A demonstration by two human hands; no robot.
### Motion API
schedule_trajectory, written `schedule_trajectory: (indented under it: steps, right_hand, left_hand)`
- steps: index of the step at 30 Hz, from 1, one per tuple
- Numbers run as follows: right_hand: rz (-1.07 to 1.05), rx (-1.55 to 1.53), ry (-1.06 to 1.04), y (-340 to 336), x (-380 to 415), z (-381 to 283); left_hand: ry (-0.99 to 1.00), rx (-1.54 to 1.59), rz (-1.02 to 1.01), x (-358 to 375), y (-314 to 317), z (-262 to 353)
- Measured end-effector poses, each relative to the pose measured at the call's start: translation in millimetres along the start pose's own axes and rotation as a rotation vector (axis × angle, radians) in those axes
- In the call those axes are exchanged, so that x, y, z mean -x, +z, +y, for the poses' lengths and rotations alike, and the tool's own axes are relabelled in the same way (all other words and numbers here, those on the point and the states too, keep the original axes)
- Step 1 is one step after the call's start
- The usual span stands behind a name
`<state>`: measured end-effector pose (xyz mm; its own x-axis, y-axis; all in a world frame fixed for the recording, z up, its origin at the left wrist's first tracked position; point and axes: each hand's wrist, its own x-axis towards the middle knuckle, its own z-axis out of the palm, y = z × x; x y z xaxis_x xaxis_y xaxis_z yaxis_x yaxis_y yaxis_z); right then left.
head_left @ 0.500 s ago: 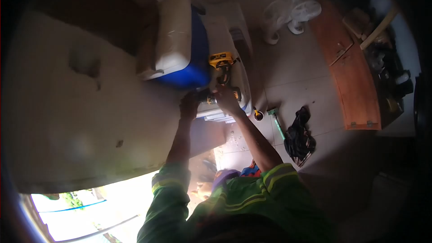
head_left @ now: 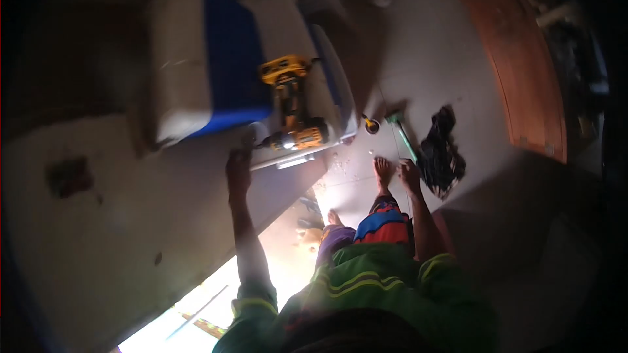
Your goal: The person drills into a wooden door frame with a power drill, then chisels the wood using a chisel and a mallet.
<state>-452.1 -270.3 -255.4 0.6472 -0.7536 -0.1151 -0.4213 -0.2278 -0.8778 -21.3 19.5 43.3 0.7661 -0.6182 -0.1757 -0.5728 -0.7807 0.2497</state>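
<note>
A yellow and black cordless drill [head_left: 294, 104] lies on its side on the pale lid of a cooler box [head_left: 275, 16], its chuck pointing left. My left hand [head_left: 238, 168] is just beyond the chuck tip at the lid's near edge, its fingers smeared by motion. My right hand [head_left: 409, 176] hangs apart from the drill, over the floor near my foot, with its fingers curled in; what they hold, if anything, is hidden.
A blue and white cooler [head_left: 232, 59] stands left of the drill. On the tiled floor are a green-handled tool [head_left: 404, 137], a crumpled black cloth or bag [head_left: 441, 153] and a small yellow and dark item [head_left: 371, 125]. An orange-brown wooden cabinet [head_left: 523, 85] is at right.
My right hand has left the drill and dropped down to the right. My left hand stays near the chuck end. The view has shifted, and the drill now shows uncovered.
</note>
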Motion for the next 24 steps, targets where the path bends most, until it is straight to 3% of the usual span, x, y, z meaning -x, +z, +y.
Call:
schedule_trajectory:
  steps: [1, 2, 4, 6, 7, 8, 10, 11, 13, 15, 16, 18, 21, 22, 24]
  right_hand:
    - [0.072, 0.025, 0.251, 6.7, 32.9, 66.8]
    - [0.073, 0.213, 0.388, -1.6, 63.4, 91.5]
    - [-0.082, 0.311, 0.431, -13.6, 122.5, 142.5]
    - [-0.014, 0.111, 0.838, 2.7, 144.4, 176.2]
    - [0.015, 0.007, 1.042, 10.9, 162.5, 192.4]
    - [0.030, 0.025, 0.995, 22.9, 179.4, 206.0]
    - [0.078, 0.064, 0.889, 58.5, 182.2, 241.8]
    - [0.063, 0.111, 0.833, 73.6, 178.0, 254.8]
    - [-0.053, 0.292, 0.647, 95.7, 153.1, 282.4]
    - [0.054, 0.173, 0.623, 127.7, 117.3, 323.9]
    - [0.073, 0.184, 0.592, 132.3, 80.1, 317.6]
    - [0.017, 0.307, 0.612, 160.5, 32.2, 365.3]
    - [0.163, 0.357, 0.411, 196.1, -28.5, 417.9]
    - [0.170, 0.318, 0.464, 198.6, -47.6, 410.5]
    - [0.215, 0.551, 0.256, 220.7, -66.4, 455.9]
  left_hand:
    - [-0.081, -0.027, -0.026, 22.3, -4.5, 8.0]
    - [-0.179, 0.005, -0.029, 52.6, -4.2, 19.1]
    - [-0.360, 0.131, -0.123, 103.1, 13.6, 37.7]
    - [-0.484, 0.478, -0.376, 126.0, 64.5, 48.0]
    - [-0.434, 0.633, -0.548, 139.5, 99.3, 52.3]
    - [-0.395, 0.787, -0.721, 152.5, 127.2, 71.9]
    - [-0.633, 0.922, -0.804, 177.1, 196.3, 68.1]
    - [-0.639, 0.923, -0.815, 185.9, 221.4, 58.4]
    - [-0.618, 0.792, -0.880, 185.8, 243.6, 51.7]
    - [-0.537, 0.598, -0.942, 190.2, 267.9, 22.5]
    - [-0.435, 0.459, -0.917, 185.4, 277.2, 13.1]
    - [-0.257, 0.171, -0.844, 183.7, 289.9, -4.2]
    - [-0.150, -0.219, -0.704, 211.6, 316.3, -75.0]
    - [-0.035, -0.259, -0.602, 220.4, 325.4, -96.8]
    - [-0.064, -0.271, -0.529, 226.0, 344.5, -119.2]
